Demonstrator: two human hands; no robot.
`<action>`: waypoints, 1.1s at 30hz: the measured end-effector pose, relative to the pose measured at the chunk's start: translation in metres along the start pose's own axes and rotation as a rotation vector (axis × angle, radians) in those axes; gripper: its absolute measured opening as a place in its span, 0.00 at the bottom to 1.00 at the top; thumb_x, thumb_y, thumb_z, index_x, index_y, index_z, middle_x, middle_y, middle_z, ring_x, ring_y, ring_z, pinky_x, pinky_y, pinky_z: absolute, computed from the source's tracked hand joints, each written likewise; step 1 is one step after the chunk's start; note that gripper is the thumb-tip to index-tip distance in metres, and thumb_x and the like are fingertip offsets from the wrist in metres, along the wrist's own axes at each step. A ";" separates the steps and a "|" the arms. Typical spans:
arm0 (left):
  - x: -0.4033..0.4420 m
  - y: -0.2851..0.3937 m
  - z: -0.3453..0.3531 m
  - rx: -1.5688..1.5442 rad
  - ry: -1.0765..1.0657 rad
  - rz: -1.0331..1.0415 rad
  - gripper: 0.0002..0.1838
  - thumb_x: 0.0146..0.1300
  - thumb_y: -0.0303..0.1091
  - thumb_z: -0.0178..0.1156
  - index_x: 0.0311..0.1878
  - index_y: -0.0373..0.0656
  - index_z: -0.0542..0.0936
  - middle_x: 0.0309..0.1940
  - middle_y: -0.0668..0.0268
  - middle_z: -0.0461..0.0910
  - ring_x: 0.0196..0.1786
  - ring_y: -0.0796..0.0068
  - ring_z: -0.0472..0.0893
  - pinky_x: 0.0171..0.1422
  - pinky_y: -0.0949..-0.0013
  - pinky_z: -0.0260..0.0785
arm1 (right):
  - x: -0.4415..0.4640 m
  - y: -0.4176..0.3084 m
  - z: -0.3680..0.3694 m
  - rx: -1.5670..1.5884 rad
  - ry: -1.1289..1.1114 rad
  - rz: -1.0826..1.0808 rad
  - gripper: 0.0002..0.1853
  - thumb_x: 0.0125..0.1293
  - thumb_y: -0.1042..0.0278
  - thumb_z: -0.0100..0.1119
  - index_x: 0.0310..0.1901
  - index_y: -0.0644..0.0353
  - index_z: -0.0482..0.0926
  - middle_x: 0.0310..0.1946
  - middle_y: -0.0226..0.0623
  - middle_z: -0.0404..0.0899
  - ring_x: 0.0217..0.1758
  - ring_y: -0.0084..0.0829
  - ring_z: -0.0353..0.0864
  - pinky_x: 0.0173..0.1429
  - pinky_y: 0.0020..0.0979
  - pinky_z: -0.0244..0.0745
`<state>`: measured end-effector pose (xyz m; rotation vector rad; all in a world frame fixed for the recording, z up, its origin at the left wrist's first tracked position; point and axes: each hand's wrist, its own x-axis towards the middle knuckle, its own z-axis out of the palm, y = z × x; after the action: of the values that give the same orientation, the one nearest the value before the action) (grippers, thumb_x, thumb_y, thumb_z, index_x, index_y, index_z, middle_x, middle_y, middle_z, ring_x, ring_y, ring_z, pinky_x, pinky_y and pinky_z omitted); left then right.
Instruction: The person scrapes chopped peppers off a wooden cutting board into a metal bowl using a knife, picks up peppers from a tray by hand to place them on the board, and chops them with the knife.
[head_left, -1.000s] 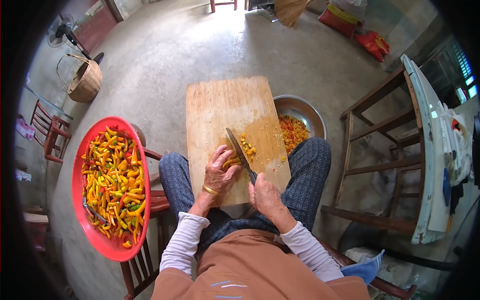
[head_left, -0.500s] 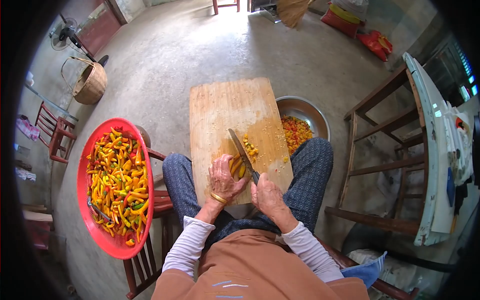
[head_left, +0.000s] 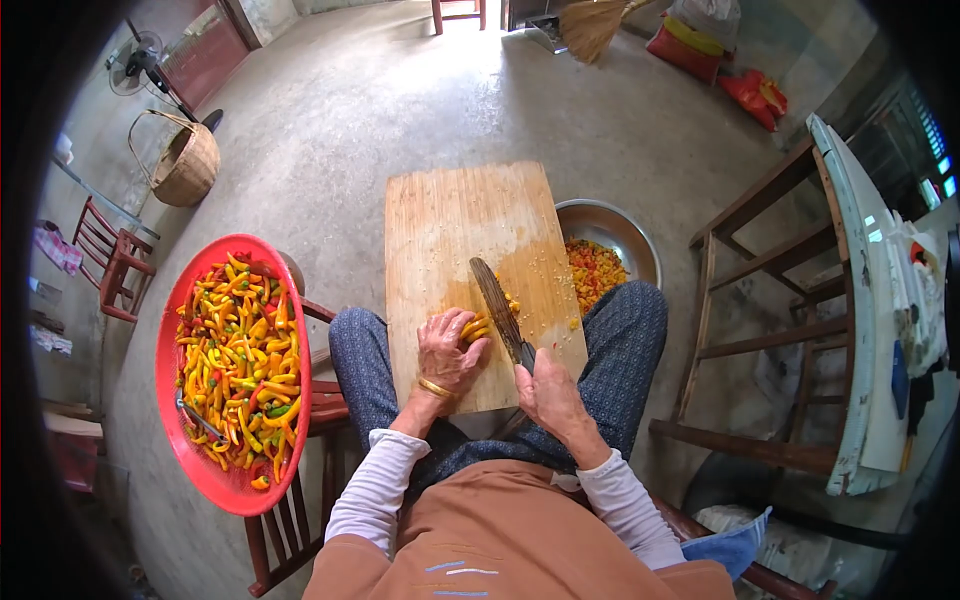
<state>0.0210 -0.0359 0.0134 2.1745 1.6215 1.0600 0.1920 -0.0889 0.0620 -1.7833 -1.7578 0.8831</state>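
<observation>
A wooden cutting board (head_left: 465, 215) lies across my lap. My left hand (head_left: 450, 358), a gold bangle at its wrist, is closed over a few yellow peppers (head_left: 475, 329) on the board. My right hand (head_left: 548, 390) grips the dark handle of a knife (head_left: 496, 303); its blade is turned with the flat side up, just right of the peppers. Chopped yellow pieces (head_left: 513, 303) lie partly hidden behind the blade, and pale seeds are scattered over the board.
At the left, a red tray (head_left: 171, 400) of whole peppers rests on a chair. A metal bowl (head_left: 640, 241) with chopped peppers stands right of the board. Further out are a wicker basket (head_left: 187, 170), a wooden frame (head_left: 770, 340) and a broom (head_left: 592, 28).
The knife has moved slightly right, away from the held peppers, and its blade has tilted flatter, covering most of the chopped pieces. My left hand still holds the peppers.
</observation>
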 end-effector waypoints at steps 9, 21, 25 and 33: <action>-0.001 -0.009 0.008 -0.108 0.031 0.108 0.09 0.48 0.27 0.63 0.34 0.38 0.79 0.36 0.60 0.78 0.41 0.57 0.76 0.48 0.59 0.68 | -0.018 -0.017 -0.006 -0.068 -0.029 0.019 0.13 0.60 0.66 0.56 0.33 0.68 0.66 0.20 0.61 0.73 0.28 0.61 0.75 0.29 0.51 0.69; 0.002 -0.026 0.020 -0.088 -0.023 0.172 0.04 0.48 0.24 0.61 0.30 0.38 0.79 0.31 0.59 0.78 0.37 0.58 0.77 0.42 0.62 0.70 | -0.006 -0.027 0.024 -0.280 -0.128 0.063 0.13 0.62 0.65 0.53 0.37 0.67 0.65 0.20 0.57 0.75 0.26 0.57 0.77 0.30 0.51 0.71; 0.001 -0.024 0.018 -0.159 -0.014 0.087 0.03 0.48 0.24 0.61 0.29 0.38 0.78 0.32 0.58 0.78 0.37 0.56 0.77 0.42 0.62 0.70 | 0.030 -0.019 0.033 -0.197 -0.039 -0.038 0.13 0.62 0.65 0.53 0.36 0.67 0.64 0.20 0.58 0.74 0.26 0.58 0.76 0.30 0.52 0.70; 0.005 -0.025 0.023 -0.143 0.025 0.133 0.03 0.48 0.23 0.60 0.28 0.38 0.77 0.31 0.58 0.77 0.36 0.56 0.76 0.42 0.61 0.69 | -0.009 -0.016 0.001 -0.140 -0.044 -0.018 0.13 0.60 0.65 0.54 0.35 0.67 0.65 0.19 0.61 0.73 0.26 0.62 0.75 0.29 0.53 0.70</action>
<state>0.0182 -0.0173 -0.0151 2.2076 1.3806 1.2049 0.1805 -0.0968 0.0743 -1.8445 -1.9031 0.8150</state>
